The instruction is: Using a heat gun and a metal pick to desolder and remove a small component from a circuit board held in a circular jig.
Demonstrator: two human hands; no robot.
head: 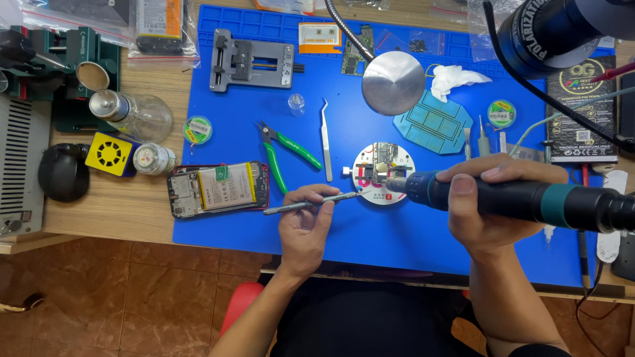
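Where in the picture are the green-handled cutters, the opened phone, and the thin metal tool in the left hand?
green-handled cutters (286, 153): head view, on the upper green handle.
opened phone (221, 187): head view, on its battery.
thin metal tool (301, 204): head view, mid-shaft, at the left hand (305, 228).

There is bare blue mat (218, 228) below the opened phone (218, 189) and below the round white holder (383, 173), so a hand can slide in from the front. Green cutters (286, 153) and tweezers (326, 140) lie between phone and holder. A round metal disc (393, 82) on a bendy arm sits just behind the holder. A black cable (549, 99) crosses the right side.
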